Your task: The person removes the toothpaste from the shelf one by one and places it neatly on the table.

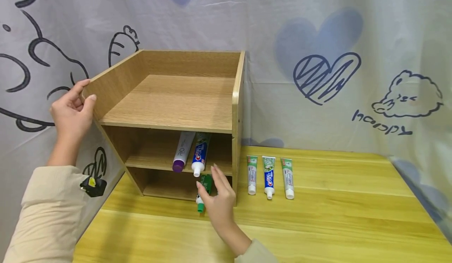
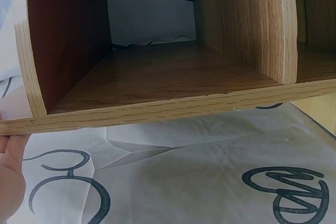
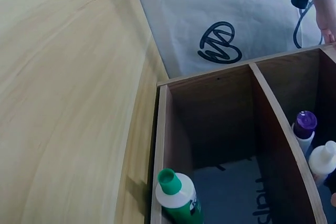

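Observation:
My left hand grips the front edge of the left side panel of a wooden shelf unit, thumb inside and fingers outside. In the left wrist view, the fingers lie against that panel. My right hand is just in front of the unit's right side, thumb and fingers apart with nothing between them. Behind its fingertips, a blue-and-white toothpaste tube lies on the middle shelf, beside a white tube with a purple cap. A green toothpaste tube lies on the bottom level, its cap sticking out front.
Right of the unit, three toothpaste tubes lie in a row on the yellow wooden table: a green-and-white one, a blue-and-green one and another green-and-white one. A printed curtain hangs behind.

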{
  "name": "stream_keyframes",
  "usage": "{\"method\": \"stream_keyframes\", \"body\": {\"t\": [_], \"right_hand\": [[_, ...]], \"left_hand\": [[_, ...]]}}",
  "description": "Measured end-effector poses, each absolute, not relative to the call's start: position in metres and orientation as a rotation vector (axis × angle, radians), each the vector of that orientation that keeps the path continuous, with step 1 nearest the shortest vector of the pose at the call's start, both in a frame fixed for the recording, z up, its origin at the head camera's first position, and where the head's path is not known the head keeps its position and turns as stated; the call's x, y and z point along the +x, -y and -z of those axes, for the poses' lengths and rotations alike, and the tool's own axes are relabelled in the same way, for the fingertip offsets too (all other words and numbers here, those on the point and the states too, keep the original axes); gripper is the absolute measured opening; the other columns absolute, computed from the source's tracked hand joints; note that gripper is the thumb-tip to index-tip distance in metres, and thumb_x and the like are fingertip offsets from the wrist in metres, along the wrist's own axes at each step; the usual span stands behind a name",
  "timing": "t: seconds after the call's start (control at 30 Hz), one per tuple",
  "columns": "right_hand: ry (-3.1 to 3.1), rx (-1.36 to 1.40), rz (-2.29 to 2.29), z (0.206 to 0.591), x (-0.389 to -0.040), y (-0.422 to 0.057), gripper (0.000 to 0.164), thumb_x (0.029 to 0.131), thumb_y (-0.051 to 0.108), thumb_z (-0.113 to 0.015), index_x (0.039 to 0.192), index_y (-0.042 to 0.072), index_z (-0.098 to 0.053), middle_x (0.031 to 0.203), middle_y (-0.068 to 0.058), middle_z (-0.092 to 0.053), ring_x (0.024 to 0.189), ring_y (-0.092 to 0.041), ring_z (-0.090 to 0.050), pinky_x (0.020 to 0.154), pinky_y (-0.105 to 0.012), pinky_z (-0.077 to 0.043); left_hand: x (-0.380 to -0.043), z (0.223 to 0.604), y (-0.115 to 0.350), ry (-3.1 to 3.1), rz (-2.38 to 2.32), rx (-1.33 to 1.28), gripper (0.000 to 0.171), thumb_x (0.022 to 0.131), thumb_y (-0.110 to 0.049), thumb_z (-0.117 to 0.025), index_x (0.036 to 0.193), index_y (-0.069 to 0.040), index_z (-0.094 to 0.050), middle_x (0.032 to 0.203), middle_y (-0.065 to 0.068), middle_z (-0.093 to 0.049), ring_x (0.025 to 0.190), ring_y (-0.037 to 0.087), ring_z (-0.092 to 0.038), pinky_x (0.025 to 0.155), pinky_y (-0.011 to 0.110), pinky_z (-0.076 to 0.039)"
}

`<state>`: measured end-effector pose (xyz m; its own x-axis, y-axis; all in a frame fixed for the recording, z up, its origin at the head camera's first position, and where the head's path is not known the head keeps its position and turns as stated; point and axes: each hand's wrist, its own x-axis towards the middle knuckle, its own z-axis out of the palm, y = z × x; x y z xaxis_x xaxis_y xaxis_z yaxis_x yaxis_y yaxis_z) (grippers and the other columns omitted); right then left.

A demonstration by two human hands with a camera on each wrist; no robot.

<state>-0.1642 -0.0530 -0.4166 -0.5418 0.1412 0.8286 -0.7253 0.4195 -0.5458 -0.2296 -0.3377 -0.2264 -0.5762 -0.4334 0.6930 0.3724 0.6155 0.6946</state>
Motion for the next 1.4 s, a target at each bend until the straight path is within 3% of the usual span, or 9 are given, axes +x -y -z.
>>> {"method": "stream_keyframes", "body": {"t": [0.2, 0.37, 0.87, 1.13, 1.4], "right_hand": [[1.839, 0.476, -1.273, 0.413, -0.169, 0.067, 0.047, 0.073, 0.006, -0.076, 0.111, -0.014, -0.059, 0.113, -0.028, -0.06, 0.104, -0.038, -0.061, 0.084, -0.032, -0.052], [1.832, 0.416, -1.247, 0.409, -0.177, 0.077, 0.044, 0.071, 0.005, -0.077, 0.109, -0.013, -0.061, 0.109, -0.027, -0.062, 0.1, -0.036, -0.064, 0.083, -0.03, -0.053], [1.883, 0.318, -1.18, 0.406, -0.181, 0.09, 0.042, 0.069, 0.002, -0.077, 0.106, -0.011, -0.063, 0.104, -0.023, -0.064, 0.094, -0.034, -0.065, 0.079, -0.029, -0.055], [1.827, 0.306, -1.111, 0.414, -0.185, 0.09, 0.039, 0.067, -0.002, -0.077, 0.103, -0.012, -0.064, 0.1, -0.024, -0.066, 0.091, -0.032, -0.066, 0.077, -0.027, -0.055], [1.772, 0.309, -1.1, 0.417, -0.184, 0.084, 0.036, 0.065, -0.007, -0.075, 0.1, -0.014, -0.065, 0.096, -0.024, -0.067, 0.086, -0.033, -0.067, 0.072, -0.026, -0.055]], "left_hand": [[-0.232, 0.226, 0.341, 1.874, 1.142, 0.041, 0.033, 0.082, -0.001, -0.057, 0.113, -0.009, -0.067, 0.053, -0.027, -0.047, 0.05, -0.014, -0.048, 0.046, 0.0, -0.037], [-0.232, 0.225, 0.34, 1.865, 1.16, 0.037, 0.034, 0.082, 0.0, -0.056, 0.113, -0.01, -0.067, 0.056, -0.027, -0.05, 0.055, -0.016, -0.05, 0.05, -0.001, -0.04], [-0.23, 0.224, 0.339, 1.891, 1.041, 0.027, 0.033, 0.083, 0.0, -0.056, 0.114, -0.003, -0.065, 0.048, -0.022, -0.034, 0.039, -0.012, -0.03, 0.039, 0.006, -0.025], [-0.23, 0.225, 0.337, 1.905, 1.098, 0.055, 0.033, 0.083, -0.003, -0.057, 0.115, -0.007, -0.066, 0.053, -0.026, -0.044, 0.052, -0.016, -0.048, 0.048, -0.001, -0.038], [-0.23, 0.228, 0.338, 1.889, 1.128, 0.047, 0.033, 0.083, -0.002, -0.057, 0.114, -0.007, -0.066, 0.055, -0.025, -0.046, 0.054, -0.016, -0.049, 0.049, -0.001, -0.039]]}}
